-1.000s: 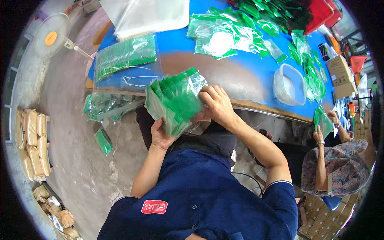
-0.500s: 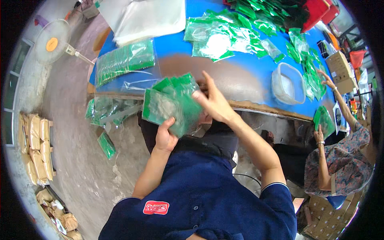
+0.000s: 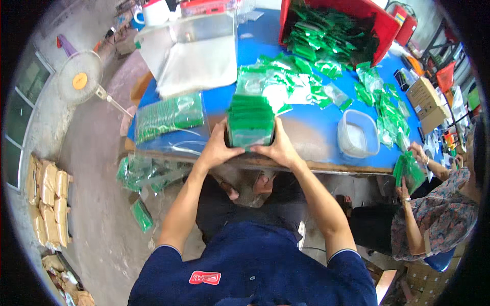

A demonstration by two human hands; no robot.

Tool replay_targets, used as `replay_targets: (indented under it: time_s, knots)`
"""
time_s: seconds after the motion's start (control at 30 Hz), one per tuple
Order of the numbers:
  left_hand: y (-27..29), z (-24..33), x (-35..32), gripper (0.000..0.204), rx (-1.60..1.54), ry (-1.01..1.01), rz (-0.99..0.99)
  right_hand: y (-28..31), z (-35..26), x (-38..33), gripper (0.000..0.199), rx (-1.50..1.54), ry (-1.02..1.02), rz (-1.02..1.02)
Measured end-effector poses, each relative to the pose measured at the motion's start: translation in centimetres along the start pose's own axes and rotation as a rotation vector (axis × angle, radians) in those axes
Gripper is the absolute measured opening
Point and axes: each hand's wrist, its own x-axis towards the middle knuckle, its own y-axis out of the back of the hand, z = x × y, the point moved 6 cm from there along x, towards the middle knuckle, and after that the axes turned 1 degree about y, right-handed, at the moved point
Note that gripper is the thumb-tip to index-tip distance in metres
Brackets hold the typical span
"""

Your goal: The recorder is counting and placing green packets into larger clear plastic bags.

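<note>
Green packet stack [image 3: 250,122], at twelve o'clock over the surface's [image 3: 306,137] near edge, is clasped between left hand [image 3: 218,148] and right hand [image 3: 282,147], seemingly squared up. At its nine, a bagged row [image 3: 171,117] looks done; toward one, loose packets [image 3: 306,84] remain unstacked.

Both forearms [image 3: 179,211] are stretched forward; the left hand [image 3: 217,148] and right hand [image 3: 282,147] are curved inward, thumbs [image 3: 235,152] brought close together.

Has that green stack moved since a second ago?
Yes: the stack has moved forward, from across the front edge of the table to beyond it.
</note>
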Motion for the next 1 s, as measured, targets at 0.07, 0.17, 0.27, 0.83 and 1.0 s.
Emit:
replay_targets:
  time_s: [0.07,0.17,0.27,0.83,1.0]
  knots:
    - [-0.1,2.8,0.1,0.103,0.145,-0.042,-0.097,-0.3,-0.3,0.1,0.105,0.015,0.015,0.017]
    - [-0.3,1.9,-0.2,0.113,-0.140,-0.014,-0.089,-1.0,-0.7,0.4,0.107,0.066,0.006,-0.019]
    - [-1.1,1.6,0.5,0.126,-0.390,0.044,-0.101,-0.9,0.1,0.5,0.100,0.054,0.048,-0.016]
    - [-1.9,-0.5,0.8,0.125,-0.385,0.070,-0.027,-1.2,1.0,1.1,0.103,-0.015,-0.031,-0.202]
    - [-1.6,1.4,1.6,0.103,-0.508,0.039,-0.034,-1.2,2.1,1.4,0.104,-0.042,0.023,-0.192]
